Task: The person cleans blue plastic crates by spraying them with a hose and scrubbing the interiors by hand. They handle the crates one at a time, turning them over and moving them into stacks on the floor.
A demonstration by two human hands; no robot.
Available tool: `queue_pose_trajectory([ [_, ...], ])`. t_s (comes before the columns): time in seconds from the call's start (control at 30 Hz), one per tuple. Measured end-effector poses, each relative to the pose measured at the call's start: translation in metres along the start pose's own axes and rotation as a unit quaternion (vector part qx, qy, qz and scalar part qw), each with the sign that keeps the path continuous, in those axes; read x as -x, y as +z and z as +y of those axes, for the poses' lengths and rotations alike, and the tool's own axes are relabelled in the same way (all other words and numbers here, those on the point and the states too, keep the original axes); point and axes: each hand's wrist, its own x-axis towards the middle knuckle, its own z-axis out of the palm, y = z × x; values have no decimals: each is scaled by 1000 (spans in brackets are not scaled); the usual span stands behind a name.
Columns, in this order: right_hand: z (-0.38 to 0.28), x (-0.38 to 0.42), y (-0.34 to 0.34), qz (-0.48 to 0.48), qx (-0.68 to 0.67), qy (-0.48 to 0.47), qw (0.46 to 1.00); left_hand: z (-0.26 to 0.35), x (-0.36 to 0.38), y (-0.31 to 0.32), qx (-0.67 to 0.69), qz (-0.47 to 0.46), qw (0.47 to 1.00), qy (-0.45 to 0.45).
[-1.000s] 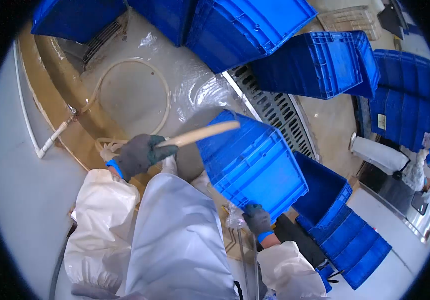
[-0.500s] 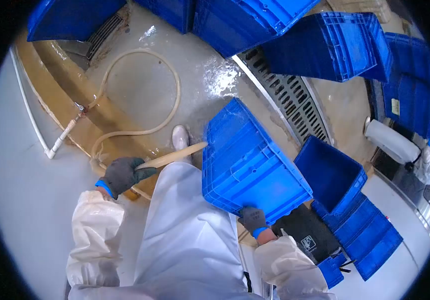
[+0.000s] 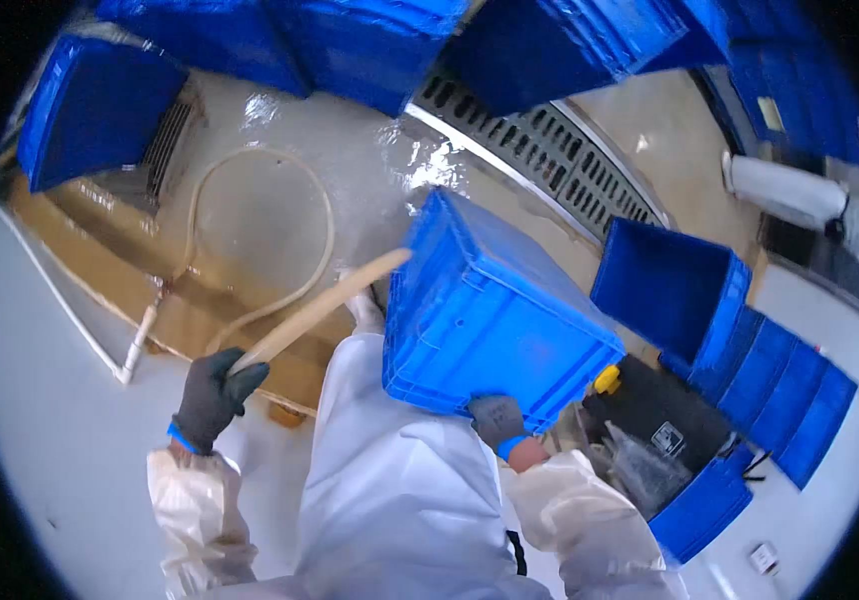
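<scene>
- The left hand, in a dark grey glove with a blue cuff, has its fingers closed around one end of a pale tan, smooth tube-like length.
- That length slants up toward the crate, its far tip overlapping the crate's side; whether they touch cannot be told.
- The right hand, in a grey glove with a blue cuff, has its fingers clamped on the lower edge of a large blue plastic crate; the fingertips are partly hidden.
- The crate sits tilted before the white apron, near the edge of the wet grey floor that meets a slotted metal grate; what bears its weight is hidden.
- A cream flexible hose loops on the floor, crossing its edge onto a tan, wet strip; whether it joins the held length is unclear.
- Beside the crate, below the grate's near end, stands an open blue plastic bin, with a ribbed blue plastic stack next to it.
- A bright yellow knob-like piece shows between the crate and a black panel with a white symbol.
</scene>
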Motion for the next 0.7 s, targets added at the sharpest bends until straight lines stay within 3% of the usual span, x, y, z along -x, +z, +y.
queue_pose_trajectory([
  [0.1, -3, -2, 4, 10, 38, 0, 999, 23, 31, 2, 32, 38, 997, 63],
  [0.2, 1, -8, 12, -48, 55, 14, 997, 43, 52, 9, 33, 20, 994, 98],
  [0.3, -8, -7, 7, -26, 69, 43, 996, 73, 68, 23, -22, -9, 993, 114],
  [0.47, -18, -4, -6, -75, 50, 65, 994, 107, 78, 53, -149, -48, 974, 161],
  [0.57, -23, 5, -13, -85, 32, 68, 994, 140, 91, 88, -148, -43, 977, 149],
  [0.7, -27, 4, 6, -76, 5, 82, 994, 170, 97, 132, -267, -74, 939, 203],
])
